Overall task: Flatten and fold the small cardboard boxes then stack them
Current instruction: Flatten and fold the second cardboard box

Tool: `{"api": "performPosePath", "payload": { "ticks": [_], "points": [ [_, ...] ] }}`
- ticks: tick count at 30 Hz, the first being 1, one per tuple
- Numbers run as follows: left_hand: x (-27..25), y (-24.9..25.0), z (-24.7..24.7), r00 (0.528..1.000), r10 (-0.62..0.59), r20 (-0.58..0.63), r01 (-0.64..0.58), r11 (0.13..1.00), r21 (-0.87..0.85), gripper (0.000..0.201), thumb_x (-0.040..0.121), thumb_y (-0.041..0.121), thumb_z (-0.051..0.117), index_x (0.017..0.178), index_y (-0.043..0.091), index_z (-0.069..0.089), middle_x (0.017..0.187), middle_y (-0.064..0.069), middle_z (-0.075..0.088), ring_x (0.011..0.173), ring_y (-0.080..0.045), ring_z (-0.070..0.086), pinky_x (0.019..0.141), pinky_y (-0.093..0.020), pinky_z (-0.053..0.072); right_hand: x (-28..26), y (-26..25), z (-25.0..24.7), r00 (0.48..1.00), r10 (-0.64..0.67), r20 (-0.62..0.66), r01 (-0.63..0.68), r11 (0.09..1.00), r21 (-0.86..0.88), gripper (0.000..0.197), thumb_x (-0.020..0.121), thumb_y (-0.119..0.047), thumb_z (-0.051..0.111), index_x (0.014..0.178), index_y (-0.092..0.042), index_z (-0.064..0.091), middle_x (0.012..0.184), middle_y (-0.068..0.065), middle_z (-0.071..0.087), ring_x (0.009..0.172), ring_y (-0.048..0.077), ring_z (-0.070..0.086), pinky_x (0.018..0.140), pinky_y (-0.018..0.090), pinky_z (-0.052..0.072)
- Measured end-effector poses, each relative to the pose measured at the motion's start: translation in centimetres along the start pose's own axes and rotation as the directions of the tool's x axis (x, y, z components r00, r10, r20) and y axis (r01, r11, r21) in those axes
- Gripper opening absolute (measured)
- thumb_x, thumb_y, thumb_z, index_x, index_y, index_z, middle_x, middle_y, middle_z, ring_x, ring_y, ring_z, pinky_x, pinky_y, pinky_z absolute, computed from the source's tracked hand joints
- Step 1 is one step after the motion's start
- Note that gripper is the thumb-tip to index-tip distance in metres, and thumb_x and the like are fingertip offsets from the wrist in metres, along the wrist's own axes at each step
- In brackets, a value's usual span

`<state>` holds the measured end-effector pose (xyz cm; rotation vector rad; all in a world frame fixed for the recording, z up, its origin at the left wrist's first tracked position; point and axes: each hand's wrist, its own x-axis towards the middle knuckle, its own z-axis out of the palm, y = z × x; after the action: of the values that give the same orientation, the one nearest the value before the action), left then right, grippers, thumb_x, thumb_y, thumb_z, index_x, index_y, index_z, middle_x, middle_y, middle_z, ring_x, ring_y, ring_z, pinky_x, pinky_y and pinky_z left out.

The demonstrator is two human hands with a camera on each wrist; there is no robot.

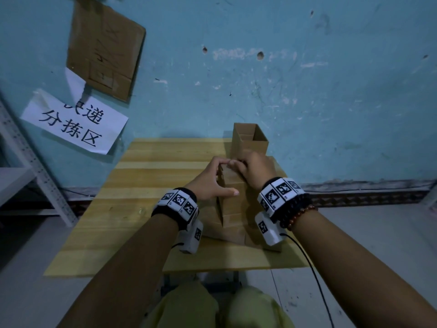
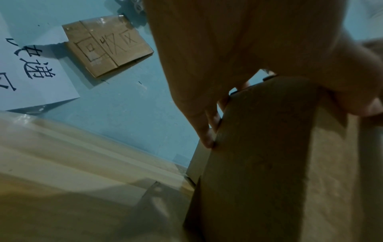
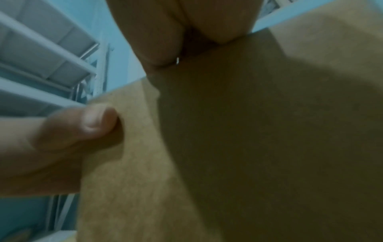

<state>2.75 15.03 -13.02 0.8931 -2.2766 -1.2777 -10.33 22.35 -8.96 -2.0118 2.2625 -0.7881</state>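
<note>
Both hands, L [image 1: 212, 179] & R [image 1: 254, 170], grip upright cardboard box [image 1: 233, 197] betw. them, fingers curled over top edge.

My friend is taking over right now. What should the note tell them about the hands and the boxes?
Left hand: grips the top of the upright cardboard box, thumb across its front.
Right hand: grips the same top edge from the other side.
Things: that box stands on the wooden table; an open box stands behind it by the wall.
Done: no finished stack is plainly visible.
Left: flatten, fold and stack both.
</note>
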Motion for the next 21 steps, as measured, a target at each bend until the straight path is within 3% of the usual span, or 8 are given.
{"api": "performPosePath", "payload": {
  "ticks": [3,6,8,11,15,18,21],
  "points": [
    [-0.2,0.0,0.1,1.0,-0.012,0.003,0.012,0.999,-0.029,0.08,0.061,0.035,0.08,0.12,0.038,0.027,0.138,-0.005,0.039,0.129,-0.021,0.039,0.106,-0.046,0.04,-0.2,0.4,0.0,0.999,-0.028,0.017,0.026,0.997,0.074,0.025,0.086,-0.027,0.062,0.107,-0.015,0.069,0.109,0.005,0.058,0.098,0.02,0.056,0.075,0.027,0.039],
    [-0.1,0.0,0.1,1.0,-0.006,0.009,0.006,0.999,-0.04,0.078,0.065,0.029,0.081,0.119,0.039,0.025,0.139,-0.008,0.038,0.13,-0.023,0.038,0.107,-0.048,0.039,-0.2,0.3,-0.2,0.997,-0.049,0.053,0.047,0.998,0.04,0.026,0.088,-0.024,0.061,0.112,-0.016,0.067,0.111,0.006,0.06,0.102,0.023,0.057,0.084,0.034,0.045],
    [0.0,-0.1,0.1,1.0,-0.005,0.007,0.005,0.999,-0.037,0.078,0.066,0.028,0.081,0.12,0.039,0.025,0.14,-0.008,0.037,0.131,-0.023,0.037,0.107,-0.049,0.039,-0.3,0.0,-0.2,0.998,-0.056,0.034,0.056,0.998,0.005,0.026,0.09,-0.023,0.058,0.113,-0.015,0.066,0.112,0.008,0.061,0.104,0.024,0.056,0.082,0.031,0.042],
    [0.0,-0.2,0.2,1.0,-0.005,0.005,0.005,1.0,-0.02,0.082,0.069,0.026,0.08,0.13,0.033,0.025,0.142,-0.006,0.035,0.132,-0.022,0.036,0.108,-0.047,0.037,-0.5,-0.3,0.1,0.998,-0.036,-0.048,0.035,0.999,-0.015,0.022,0.091,-0.021,0.057,0.107,-0.012,0.068,0.108,0.008,0.061,0.101,0.024,0.057,0.075,0.026,0.035],
    [0.0,-0.1,0.2,1.0,0.009,-0.009,-0.009,1.0,0.017,0.083,0.074,0.02,0.077,0.137,0.021,0.023,0.142,-0.003,0.032,0.129,-0.014,0.033,0.107,-0.032,0.033,-0.6,-0.9,0.8,0.992,-0.104,-0.072,0.093,0.986,-0.141,0.016,0.091,-0.011,0.052,0.099,-0.003,0.064,0.107,0.015,0.058,0.094,0.032,0.058,0.067,0.028,0.031],
    [-0.1,0.1,0.2,1.0,0.015,-0.004,-0.015,1.0,-0.003,0.083,0.075,0.017,0.076,0.137,0.019,0.022,0.137,-0.002,0.036,0.125,-0.013,0.036,0.107,-0.034,0.036,-0.2,-1.1,0.8,0.993,-0.109,-0.033,0.098,0.967,-0.233,0.022,0.093,-0.01,0.045,0.106,0.0,0.059,0.114,0.018,0.052,0.094,0.035,0.057,0.066,0.034,0.034],
    [-0.1,0.2,0.2,1.0,0.018,0.001,-0.018,1.0,-0.012,0.083,0.075,0.015,0.076,0.138,0.019,0.022,0.13,0.002,0.035,0.121,-0.01,0.035,0.103,-0.029,0.036,-0.2,-1.4,0.5,0.995,-0.098,0.007,0.096,0.952,-0.292,0.025,0.095,-0.011,0.04,0.111,0.0,0.056,0.117,0.016,0.049,0.096,0.033,0.056,0.069,0.034,0.035]
  ]
}}
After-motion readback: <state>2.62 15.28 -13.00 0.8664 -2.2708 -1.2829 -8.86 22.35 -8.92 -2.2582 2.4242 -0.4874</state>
